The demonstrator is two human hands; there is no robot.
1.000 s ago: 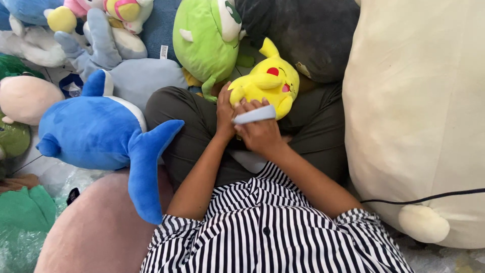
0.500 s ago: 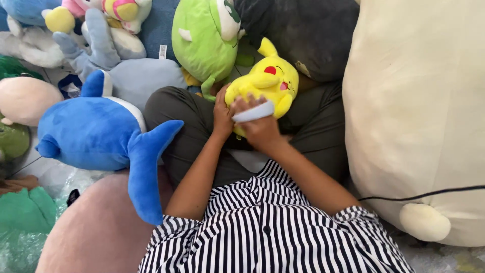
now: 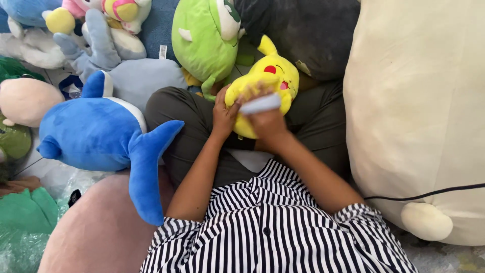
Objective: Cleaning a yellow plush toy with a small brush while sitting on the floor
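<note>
Fingers (image 3: pixel 248 94) of the right hand (image 3: pixel 265 121) are clamped around a small pale oblong tool (image 3: pixel 260 103), pressing it flat against the front of the yellow plush toy (image 3: pixel 273 81). From the head view, the 1 view I have, the left hand (image 3: pixel 223 114) has its fingers wrapped on the toy's left flank, steadying it from the side.

Compared with half a second ago, the tool sits higher on the toy's body and more level, and the right hand has slid up with it, now covering more of the lower belly. A second ago the tool lay lower and tilted, near the toy's base. I judge this as a stroke running up the plush surface, so the work on the toy is under way rather than finished.

The yellow plush toy rests on the person's lap, against dark trousers (image 3: pixel 177 111), its red cheek and pointed ear visible above the hands. Just behind it leans a green plush (image 3: pixel 202 40). A blue whale-like plush (image 3: pixel 96 131) lies to the left, well apart from the hands, and a large cream cushion toy (image 3: pixel 419 111) fills the right. A striped shirt (image 3: pixel 273 232) covers the foreground.
</note>
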